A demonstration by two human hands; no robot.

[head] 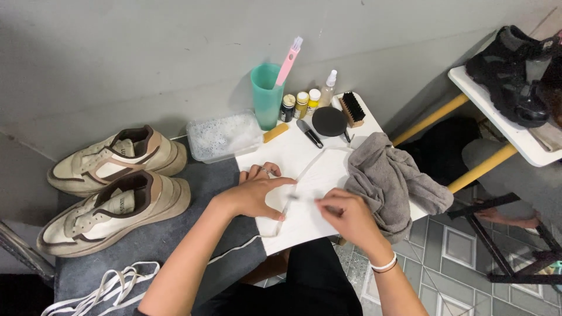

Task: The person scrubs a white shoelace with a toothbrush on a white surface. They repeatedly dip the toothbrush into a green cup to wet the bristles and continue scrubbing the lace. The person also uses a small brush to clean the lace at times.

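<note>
My left hand rests on the small white table, fingers pinching a white shoelace that loops across the tabletop. My right hand is closed around the lace's other stretch, close to the left hand, with a white band on its wrist. The lace trails off the table's front edge toward my lap. A pair of beige and brown sneakers without laces stands on a grey mat to the left.
A grey cloth lies on the table's right side. At the back stand a teal cup with a pink brush, small bottles, a black round tin, a wooden brush, and a soapy tub. More white laces lie bottom left. Black boots sit on a shelf at right.
</note>
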